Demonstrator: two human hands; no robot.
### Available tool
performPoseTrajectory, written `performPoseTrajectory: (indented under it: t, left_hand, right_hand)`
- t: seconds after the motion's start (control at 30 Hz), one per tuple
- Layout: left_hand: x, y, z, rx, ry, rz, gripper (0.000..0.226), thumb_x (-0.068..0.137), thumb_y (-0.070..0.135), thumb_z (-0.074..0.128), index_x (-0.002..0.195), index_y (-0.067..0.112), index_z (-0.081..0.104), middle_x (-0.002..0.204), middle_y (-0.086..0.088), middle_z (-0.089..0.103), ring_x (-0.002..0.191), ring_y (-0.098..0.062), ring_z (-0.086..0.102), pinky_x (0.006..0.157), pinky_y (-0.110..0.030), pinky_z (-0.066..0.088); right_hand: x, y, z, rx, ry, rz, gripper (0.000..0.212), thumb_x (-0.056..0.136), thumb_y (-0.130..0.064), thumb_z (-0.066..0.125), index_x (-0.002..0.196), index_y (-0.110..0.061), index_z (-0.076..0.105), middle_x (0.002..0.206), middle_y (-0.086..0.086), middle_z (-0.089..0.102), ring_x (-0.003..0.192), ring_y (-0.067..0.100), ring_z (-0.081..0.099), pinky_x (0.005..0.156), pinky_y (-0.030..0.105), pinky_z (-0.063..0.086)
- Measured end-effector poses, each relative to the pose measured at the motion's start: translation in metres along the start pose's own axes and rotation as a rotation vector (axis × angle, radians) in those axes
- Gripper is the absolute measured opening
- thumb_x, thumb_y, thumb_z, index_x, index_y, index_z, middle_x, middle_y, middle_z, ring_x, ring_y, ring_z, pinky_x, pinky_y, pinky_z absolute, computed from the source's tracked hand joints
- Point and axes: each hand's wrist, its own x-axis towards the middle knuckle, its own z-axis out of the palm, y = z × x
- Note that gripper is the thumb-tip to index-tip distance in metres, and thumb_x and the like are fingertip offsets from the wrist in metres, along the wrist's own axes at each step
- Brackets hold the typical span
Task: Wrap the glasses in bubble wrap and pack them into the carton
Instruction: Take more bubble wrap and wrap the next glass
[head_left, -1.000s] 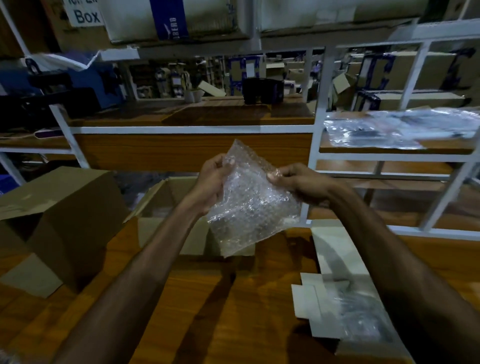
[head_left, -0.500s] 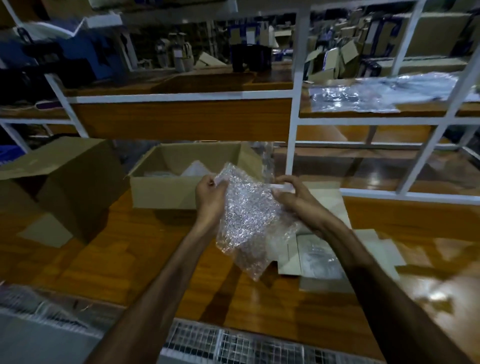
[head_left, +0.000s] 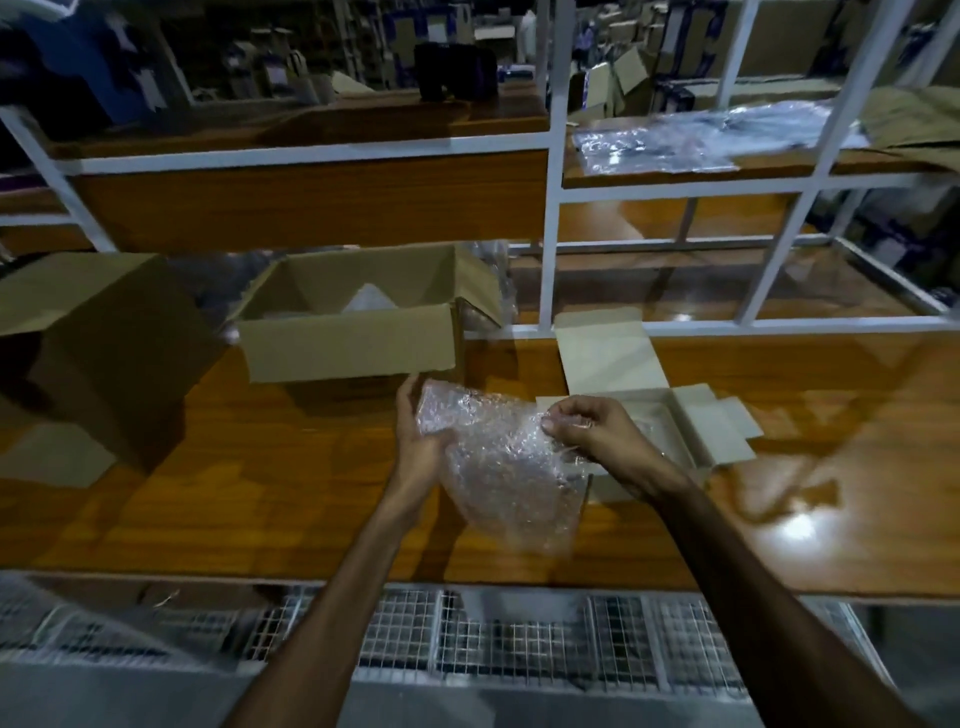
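Desk (head_left: 270, 499): wooden, glossy.
Carton (head_left: 353, 347): open, toward the far edge, light card; I would lift it by its walls.
Small white box (head_left: 654, 415): unfolded, right of centre.
Bubble wrap (head_left: 498, 467): held above mid-desk; soft, light, slippery film. Glasses not discernible inside; I'd treat it as fragile.
Left hand (head_left: 415, 441): grip clasping the wrap's left edge.
Right hand (head_left: 587, 431): grip pinching its upper right edge.
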Motion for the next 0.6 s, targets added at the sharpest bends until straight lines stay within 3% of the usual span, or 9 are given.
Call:
performPoseTrajectory:
  t: [0.07,0.13,0.23,0.27,0.33,0.4,0.47,0.53,0.6]
  left_hand:
    - [-0.005,0.001,-0.019,0.158,-0.217,0.014,0.088,0.09,-0.013,0.061,0.153,0.044,0.039,0.164,0.017,0.025,0.144,-0.008,0.028,0.109,-0.043,0.045]
    - [-0.008,0.001,-0.036,0.293,-0.323,0.015,0.071,0.089,-0.01,0.065,0.138,0.04,0.057,0.158,0.015,0.038,0.143,-0.012,0.036,0.108,-0.044,0.046]
    - [-0.011,-0.004,-0.058,0.428,-0.379,-0.021,0.055,0.086,0.002,0.076,0.125,0.036,0.058,0.15,0.012,0.045,0.135,-0.014,0.044,0.112,-0.047,0.039]
    - [-0.01,-0.006,-0.064,0.442,-0.402,-0.041,0.054,0.084,0.004,0.079,0.121,0.038,0.058,0.149,0.008,0.048,0.132,-0.018,0.049,0.11,-0.049,0.044]
    - [-0.009,-0.007,-0.074,0.473,-0.439,-0.065,0.049,0.084,0.005,0.079,0.116,0.037,0.058,0.136,0.001,0.059,0.114,-0.023,0.065,0.09,-0.043,0.061]
    - [-0.01,-0.007,-0.082,0.534,-0.447,-0.034,0.039,0.086,0.006,0.078,0.113,0.027,0.06,0.121,0.0,0.064,0.097,-0.026,0.069,0.074,-0.034,0.064]
    - [-0.012,-0.01,-0.087,0.543,-0.429,0.008,0.029,0.087,0.008,0.078,0.109,0.018,0.062,0.113,-0.003,0.066,0.089,-0.025,0.068,0.068,-0.027,0.062]
    - [-0.014,-0.011,-0.089,0.529,-0.406,0.049,0.024,0.087,0.014,0.08,0.103,0.013,0.064,0.109,-0.006,0.067,0.092,-0.025,0.066,0.069,-0.025,0.057]
    - [-0.012,-0.015,-0.088,0.533,-0.428,0.077,0.025,0.085,0.019,0.083,0.103,0.019,0.066,0.114,-0.001,0.065,0.106,-0.023,0.062,0.081,-0.03,0.053]
  right_hand:
    - [-0.006,-0.004,0.003,-0.075,-0.042,-0.01,0.017,0.091,-0.019,0.079,0.1,-0.006,0.075,0.093,0.0,0.076,0.081,0.017,0.069,0.07,0.03,0.058]
    - [-0.011,-0.008,0.01,-0.163,-0.078,-0.02,0.012,0.092,-0.019,0.078,0.099,-0.009,0.077,0.093,-0.004,0.077,0.084,0.018,0.069,0.073,0.034,0.056]
    - [-0.018,-0.008,0.021,-0.265,-0.065,-0.005,0.008,0.092,-0.019,0.078,0.097,-0.013,0.079,0.098,-0.002,0.078,0.09,0.023,0.072,0.078,0.039,0.058]
    - [-0.019,-0.007,0.023,-0.279,-0.066,0.006,0.008,0.091,-0.019,0.079,0.096,-0.012,0.079,0.101,0.001,0.078,0.087,0.019,0.073,0.078,0.04,0.059]
    - [-0.02,-0.007,0.026,-0.292,-0.071,0.031,0.01,0.09,-0.016,0.08,0.096,-0.009,0.078,0.104,0.006,0.077,0.081,0.014,0.072,0.073,0.04,0.061]
    - [-0.021,-0.009,0.028,-0.311,-0.067,0.041,0.011,0.089,-0.015,0.081,0.096,-0.007,0.077,0.104,0.006,0.076,0.088,0.017,0.073,0.075,0.038,0.06]
    - [-0.022,-0.013,0.033,-0.335,-0.052,0.044,0.012,0.089,-0.016,0.08,0.096,-0.007,0.077,0.104,0.003,0.076,0.098,0.022,0.072,0.081,0.038,0.059]
    - [-0.021,-0.017,0.039,-0.356,-0.044,0.037,0.012,0.09,-0.018,0.079,0.097,-0.009,0.078,0.103,0.001,0.077,0.098,0.022,0.071,0.079,0.035,0.058]
    - [-0.019,-0.023,0.048,-0.389,-0.055,0.01,0.011,0.091,-0.022,0.078,0.096,-0.012,0.08,0.103,-0.001,0.076,0.098,0.016,0.071,0.079,0.032,0.058]
